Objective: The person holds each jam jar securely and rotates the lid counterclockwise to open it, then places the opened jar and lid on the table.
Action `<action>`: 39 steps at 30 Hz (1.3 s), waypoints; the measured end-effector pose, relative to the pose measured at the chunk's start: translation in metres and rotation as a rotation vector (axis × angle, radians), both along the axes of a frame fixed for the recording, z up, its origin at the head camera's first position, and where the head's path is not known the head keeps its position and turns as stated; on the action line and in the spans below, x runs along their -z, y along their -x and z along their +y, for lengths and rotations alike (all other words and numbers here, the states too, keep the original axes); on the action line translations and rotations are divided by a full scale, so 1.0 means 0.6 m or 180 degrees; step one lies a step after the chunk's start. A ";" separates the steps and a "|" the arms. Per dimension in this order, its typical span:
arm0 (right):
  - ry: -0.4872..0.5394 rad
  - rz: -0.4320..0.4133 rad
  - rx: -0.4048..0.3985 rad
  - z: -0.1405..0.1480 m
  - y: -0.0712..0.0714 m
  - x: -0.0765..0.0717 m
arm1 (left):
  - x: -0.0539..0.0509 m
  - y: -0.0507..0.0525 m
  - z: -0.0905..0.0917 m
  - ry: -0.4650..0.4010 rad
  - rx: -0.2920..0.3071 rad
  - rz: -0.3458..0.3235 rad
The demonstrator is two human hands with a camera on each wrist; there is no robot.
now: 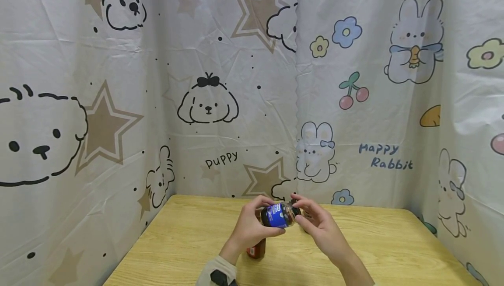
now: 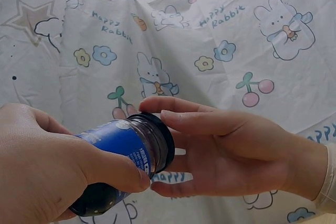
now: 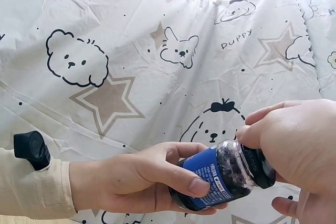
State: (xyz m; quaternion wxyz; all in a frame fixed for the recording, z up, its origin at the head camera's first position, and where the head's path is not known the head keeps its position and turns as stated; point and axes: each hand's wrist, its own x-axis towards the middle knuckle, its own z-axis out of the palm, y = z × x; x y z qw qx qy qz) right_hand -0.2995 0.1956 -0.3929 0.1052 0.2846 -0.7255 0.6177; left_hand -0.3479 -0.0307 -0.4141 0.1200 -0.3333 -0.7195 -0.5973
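One tilted jar (image 1: 278,215), left hand (image 1: 250,224) gripping its body, right hand (image 1: 320,231) pinching black lid (image 3: 257,167); red-brown item (image 1: 257,250), maybe a bottle, on table (image 1: 177,242)

Clear glass jar (image 3: 226,176) with blue label (image 3: 209,169), dark contents and black lid (image 3: 257,167).
Tilted nearly sideways, lid end higher, gripped by the left hand (image 1: 252,222), lid in the right hand's (image 1: 320,227) fingers.

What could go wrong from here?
The jar is tilted well over, so its contents might spill if the lid comes off.

The left hand holds it up off the table; a slip could drop it.

The red-brown container might get knocked if that hand comes down.
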 end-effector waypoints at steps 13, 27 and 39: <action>0.0030 0.0052 -0.0004 0.001 0.001 0.002 | -0.001 -0.001 -0.001 0.0010 0.0006 0.0007; -0.0014 0.0107 -0.0083 0.001 0.002 0.003 | -0.001 0.002 -0.001 0.0052 -0.0036 0.0079; -0.0019 0.0176 -0.0187 0.000 -0.002 -0.001 | 0.000 0.003 0.001 -0.0001 -0.0052 0.0073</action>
